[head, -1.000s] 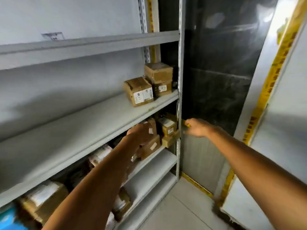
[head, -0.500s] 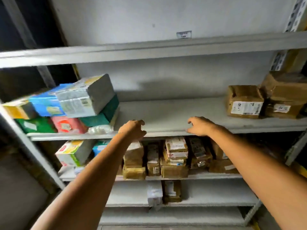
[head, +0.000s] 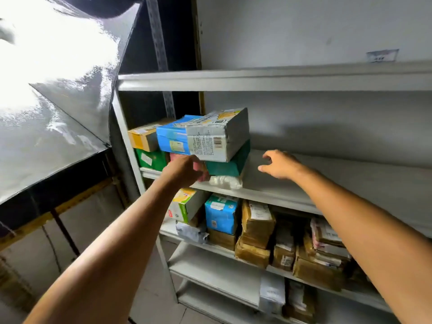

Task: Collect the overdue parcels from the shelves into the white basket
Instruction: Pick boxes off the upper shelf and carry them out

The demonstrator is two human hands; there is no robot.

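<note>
On the left end of the middle shelf [head: 292, 195] stands a stack of parcels: a grey-white box [head: 217, 136] on top, a blue box [head: 171, 136] and a yellow-brown box [head: 142, 136] beside it, a teal box [head: 228, 167], a green box [head: 152, 160] and a pink parcel [head: 177, 156] underneath. A white soft packet [head: 225, 182] lies at the shelf's front edge. My left hand [head: 184, 170] is against the front of the pink parcel with its fingers curled; its grip is hidden. My right hand [head: 280, 164] hovers over bare shelf to the right of the stack, fingers spread. The white basket is out of view.
The shelf below holds a yellow-green carton [head: 184, 206], a blue box [head: 222, 213] and several brown taped parcels [head: 257, 228]. Lower still, a white packet [head: 272, 295]. A dark glossy panel [head: 70, 108] closes off the left. The upper shelf [head: 257, 79] carries nothing visible.
The view has swung left along the rack. My left hand went from the shelf's front edge to the pink parcel under the stack. My right hand now hovers beside the stack.
</note>
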